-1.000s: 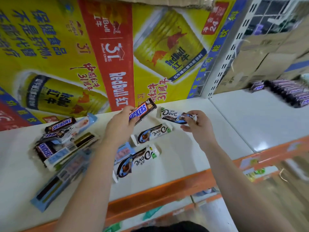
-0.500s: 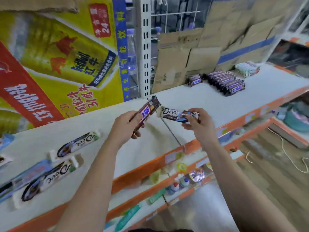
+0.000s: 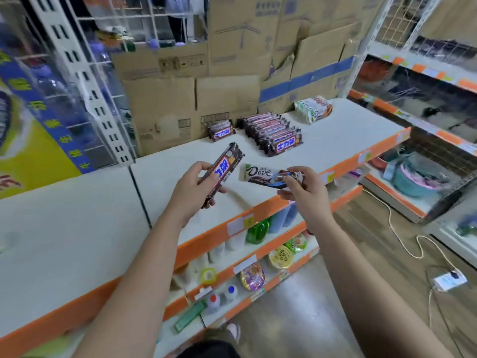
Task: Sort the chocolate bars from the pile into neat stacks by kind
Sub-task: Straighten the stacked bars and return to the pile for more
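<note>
My left hand (image 3: pixel 192 187) grips a brown Snickers bar (image 3: pixel 224 166), tilted up to the right above the white shelf (image 3: pixel 335 135). My right hand (image 3: pixel 302 187) pinches the right end of a white Dove bar (image 3: pixel 260 174), held level just right of the Snickers bar. Further back on the shelf stands a neat row of Snickers bars (image 3: pixel 273 133), with a small separate Snickers stack (image 3: pixel 221 130) to its left. A stack of white Dove bars (image 3: pixel 313 108) lies at the far right rear of the shelf.
Cardboard boxes (image 3: pixel 196 104) line the back of the shelf. An orange shelf edge (image 3: pixel 258 213) runs in front, with bottles and snack packs on lower shelves. A white cable (image 3: pixel 402 244) trails across the wooden floor at right. A yellow poster (image 3: pixel 33 140) hangs at left.
My view has swung right, away from the loose pile and poster, toward the sorted stacks. Both hands still hold the same bars and have travelled right along the shelf.
</note>
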`<action>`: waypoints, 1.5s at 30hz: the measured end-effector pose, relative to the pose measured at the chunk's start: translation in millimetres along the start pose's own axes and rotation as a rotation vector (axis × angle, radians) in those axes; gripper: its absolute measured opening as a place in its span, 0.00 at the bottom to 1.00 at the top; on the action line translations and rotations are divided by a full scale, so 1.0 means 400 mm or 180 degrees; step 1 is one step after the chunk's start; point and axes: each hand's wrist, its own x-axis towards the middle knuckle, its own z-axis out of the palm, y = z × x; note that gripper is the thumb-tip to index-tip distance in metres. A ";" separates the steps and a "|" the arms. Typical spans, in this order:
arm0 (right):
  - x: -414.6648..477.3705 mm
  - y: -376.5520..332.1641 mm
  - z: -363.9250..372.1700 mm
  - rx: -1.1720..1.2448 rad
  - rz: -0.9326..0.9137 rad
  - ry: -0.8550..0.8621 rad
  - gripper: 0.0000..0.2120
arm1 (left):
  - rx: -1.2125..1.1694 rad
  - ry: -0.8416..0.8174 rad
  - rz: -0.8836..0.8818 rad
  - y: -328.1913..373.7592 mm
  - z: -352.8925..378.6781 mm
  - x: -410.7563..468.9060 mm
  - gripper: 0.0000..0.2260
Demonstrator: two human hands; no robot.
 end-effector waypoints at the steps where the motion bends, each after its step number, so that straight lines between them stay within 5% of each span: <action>1: 0.018 0.005 -0.015 0.0042 0.0004 0.0031 0.07 | -0.0002 0.0009 -0.0009 0.003 0.019 0.023 0.02; 16: 0.442 0.095 -0.220 -0.0121 -0.0060 -0.0117 0.04 | 0.0749 0.0107 0.0357 0.043 0.259 0.389 0.02; 24: 0.610 0.148 -0.270 0.0000 -0.0134 -0.0497 0.04 | 0.0876 0.0313 0.0064 0.066 0.340 0.473 0.07; 38: 0.814 0.193 -0.390 0.0098 -0.0178 -0.1506 0.10 | 0.2185 0.1376 0.0023 0.071 0.539 0.433 0.11; 45: 0.845 0.210 -0.412 0.0212 -0.0154 -0.1467 0.10 | 0.2519 0.1788 -0.0084 0.062 0.563 0.438 0.10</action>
